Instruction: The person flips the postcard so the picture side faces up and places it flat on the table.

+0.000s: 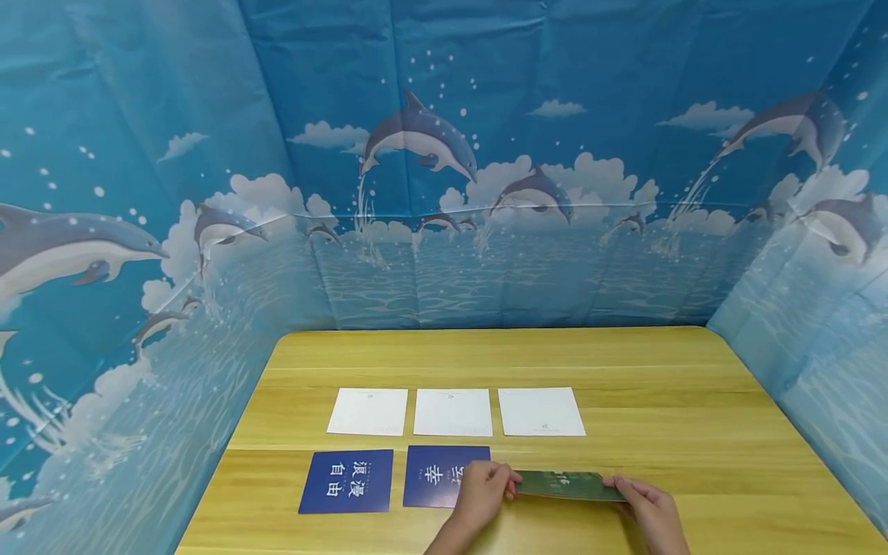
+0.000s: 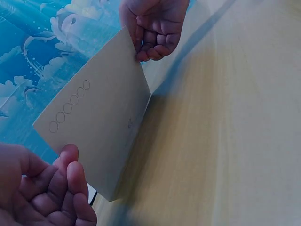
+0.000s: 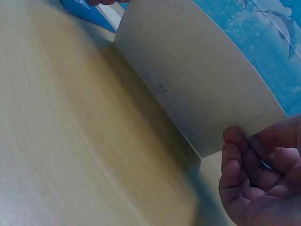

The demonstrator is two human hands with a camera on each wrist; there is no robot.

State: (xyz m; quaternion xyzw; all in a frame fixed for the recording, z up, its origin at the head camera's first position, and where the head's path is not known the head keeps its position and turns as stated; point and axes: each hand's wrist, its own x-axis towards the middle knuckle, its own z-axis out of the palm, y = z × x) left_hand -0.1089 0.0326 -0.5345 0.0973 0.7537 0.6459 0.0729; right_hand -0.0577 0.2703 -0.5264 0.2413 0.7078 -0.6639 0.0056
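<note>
A green-faced postcard [image 1: 570, 485] is tilted up between both hands, in front of the right end of the lower row. Its pale back [image 2: 101, 108], with a line of printed circles, faces the left wrist view. My left hand [image 1: 482, 493] pinches its left end, and my right hand [image 1: 648, 510] pinches the right end between thumb and fingers. In the right wrist view the postcard's back [image 3: 197, 70] shows a dotted stamp square, its lower edge close over the table. The left hand overlaps a blue postcard with white characters [image 1: 428, 486].
Another blue postcard [image 1: 347, 482] lies to the left. Behind them three white postcards lie in a row: left [image 1: 368, 412], middle [image 1: 453, 412] and right [image 1: 541, 412]. The yellow wooden table [image 1: 694, 401] meets a blue dolphin-print curtain [image 1: 527, 277] at its back and sides.
</note>
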